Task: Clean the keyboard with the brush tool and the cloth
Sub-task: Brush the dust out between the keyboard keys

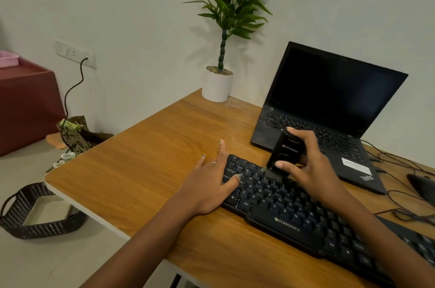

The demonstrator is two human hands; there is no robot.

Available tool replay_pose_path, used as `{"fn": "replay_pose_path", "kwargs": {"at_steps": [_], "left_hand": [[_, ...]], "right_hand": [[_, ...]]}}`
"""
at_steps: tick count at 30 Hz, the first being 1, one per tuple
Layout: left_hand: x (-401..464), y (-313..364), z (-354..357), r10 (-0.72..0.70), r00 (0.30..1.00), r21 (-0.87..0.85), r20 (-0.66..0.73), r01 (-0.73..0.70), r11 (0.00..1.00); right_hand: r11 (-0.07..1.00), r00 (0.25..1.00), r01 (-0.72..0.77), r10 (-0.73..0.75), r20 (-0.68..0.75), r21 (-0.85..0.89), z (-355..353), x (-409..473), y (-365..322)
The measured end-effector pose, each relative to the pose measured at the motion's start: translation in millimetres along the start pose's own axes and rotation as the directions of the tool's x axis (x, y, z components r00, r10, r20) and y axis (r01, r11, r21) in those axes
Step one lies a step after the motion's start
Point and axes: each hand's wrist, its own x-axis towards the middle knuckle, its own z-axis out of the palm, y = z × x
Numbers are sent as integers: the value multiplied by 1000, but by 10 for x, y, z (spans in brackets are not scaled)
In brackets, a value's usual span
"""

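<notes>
A black keyboard lies slanted across the wooden desk. My right hand grips a black brush tool upright, its bristles touching the keys near the keyboard's top left rows. My left hand rests flat at the keyboard's left end, fingers straight on the desk and thumb on the keys. No cloth is in view.
An open black laptop stands behind the keyboard. A potted plant sits at the desk's far corner. A mouse and cables lie at the right. On the floor to the left stands a dark basket.
</notes>
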Motion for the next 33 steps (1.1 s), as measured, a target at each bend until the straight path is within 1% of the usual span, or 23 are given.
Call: {"fn": "replay_pose_path", "kwargs": {"at_steps": [2,4,9,11,13,17,21,23,25,29,33], "left_hand": [[7,-23,18,14,1000,4,-11,-14,1000],[22,-45,37,24,1000,9,-19,-24,1000],[37,-60,55,42,998,-16,-39,-43,999],[28,-53,49,39,998,-23,-46,-40,999],[19,-39,36,30,998,-28,-47,-31,999],[31,-53,40,46,998,0,-47,-46,999],[55,-80,72,50,998,15,-44,-49,999],[61,-91,82,55,997,15,-49,-55,998],[56,-86,85,66,997,11,-50,-66,998],[41,-68,75,69,996,-7,-63,-69,998],[45,-71,61,73,996,-17,-58,-74,997]], "right_hand": [[999,1000,-19,19,-6,27,-60,-43,11],[1000,1000,0,1,-7,28,-1,-9,-47],[990,990,142,-142,-4,-6,469,228,-307],[986,987,164,-164,-1,-6,575,291,-369],[989,990,144,-144,1,12,553,285,-368],[996,996,85,-86,27,11,264,88,-236],[997,999,42,-43,19,61,75,-61,-184],[995,998,57,-57,6,77,145,-10,-234],[994,995,99,-99,2,52,308,88,-310],[983,983,178,-180,31,44,580,256,-413],[990,991,129,-131,22,51,383,153,-293]]}}
